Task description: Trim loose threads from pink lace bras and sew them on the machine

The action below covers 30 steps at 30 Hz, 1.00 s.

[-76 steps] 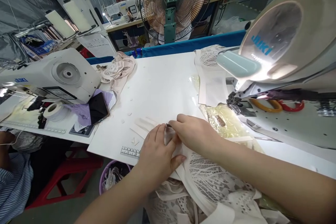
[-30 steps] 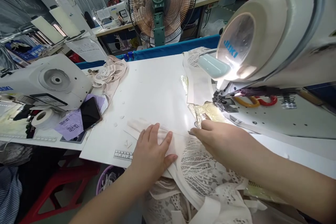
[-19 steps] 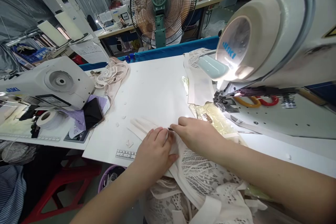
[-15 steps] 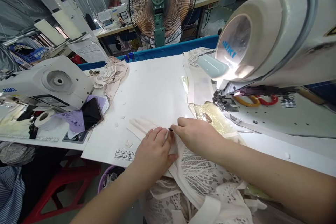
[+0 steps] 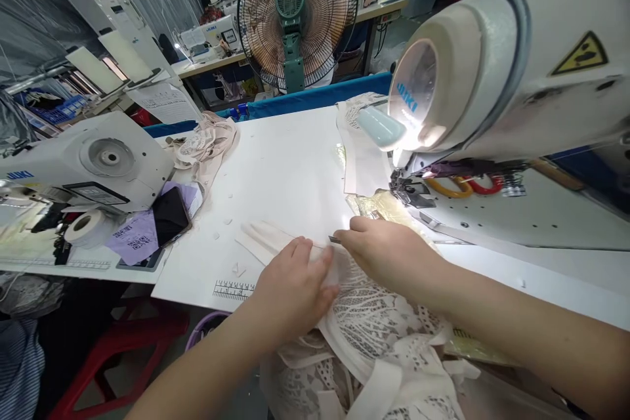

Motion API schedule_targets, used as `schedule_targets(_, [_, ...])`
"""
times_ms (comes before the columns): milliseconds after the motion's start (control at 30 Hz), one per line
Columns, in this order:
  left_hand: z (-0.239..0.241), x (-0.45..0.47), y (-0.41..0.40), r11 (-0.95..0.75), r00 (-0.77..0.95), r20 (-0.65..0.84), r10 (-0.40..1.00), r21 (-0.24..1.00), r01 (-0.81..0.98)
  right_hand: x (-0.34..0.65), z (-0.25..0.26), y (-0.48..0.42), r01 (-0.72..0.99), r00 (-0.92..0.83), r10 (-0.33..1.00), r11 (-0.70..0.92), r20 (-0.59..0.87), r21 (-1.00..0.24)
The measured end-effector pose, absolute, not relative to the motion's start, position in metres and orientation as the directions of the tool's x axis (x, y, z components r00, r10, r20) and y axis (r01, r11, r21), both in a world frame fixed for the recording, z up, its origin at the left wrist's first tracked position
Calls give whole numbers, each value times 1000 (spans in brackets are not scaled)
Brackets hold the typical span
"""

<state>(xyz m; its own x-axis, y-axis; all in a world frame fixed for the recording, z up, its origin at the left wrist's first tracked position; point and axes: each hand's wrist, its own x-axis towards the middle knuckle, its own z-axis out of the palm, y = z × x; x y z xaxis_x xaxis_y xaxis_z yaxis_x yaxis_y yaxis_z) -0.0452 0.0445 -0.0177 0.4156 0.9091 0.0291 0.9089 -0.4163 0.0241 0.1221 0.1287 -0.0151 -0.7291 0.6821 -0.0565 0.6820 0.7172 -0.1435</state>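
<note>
My left hand (image 5: 295, 285) holds the edge of a cream lace garment (image 5: 371, 315) on the white table (image 5: 290, 157), its fingers bent over the cloth. Plain cream strips (image 5: 266, 239) of the cloth stick out beyond its fingertips. My right hand (image 5: 384, 246) is closed around a small dark metal blade (image 5: 335, 239); the rest of that tool is hidden in the fist. The blade's tip points left, just above the cloth and close to my left fingers. Lace folds hang over the table's front edge toward me.
A lit sewing machine (image 5: 457, 72) stands at the right, with yellow and red scissor handles (image 5: 465, 186) behind its needle area. Another sewing machine (image 5: 98, 161), a phone (image 5: 170, 216) and a tape roll (image 5: 88, 228) are at the left. A fan (image 5: 295, 20) stands beyond the table.
My right hand with the blade has drawn slightly away from my left fingers, so more of the blade shows. The view has shifted a little to the right.
</note>
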Motion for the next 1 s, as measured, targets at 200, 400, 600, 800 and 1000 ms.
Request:
schedule_targets(200, [-19,-33,42,-399,395,-72,916,-46,916,132,-24,127,652,-755,656,747,-19,-130])
schedule_targets(400, [-20,-30,44,-388,373,-138,917,-98,917,127,-22,127,630,-775,631,765,-38,-135])
schedule_targets(600, [-18,-28,46,-388,362,-185,914,-128,913,132,-2,127,618,-785,604,777,-137,-118])
schedule_targets(800, [-17,-27,46,-382,356,-187,916,-129,915,151,4,124,651,-744,632,759,-217,-24])
schedule_targets(1000, [-18,-25,45,-380,354,-185,917,-136,915,152,-21,128,615,-785,619,783,11,-93])
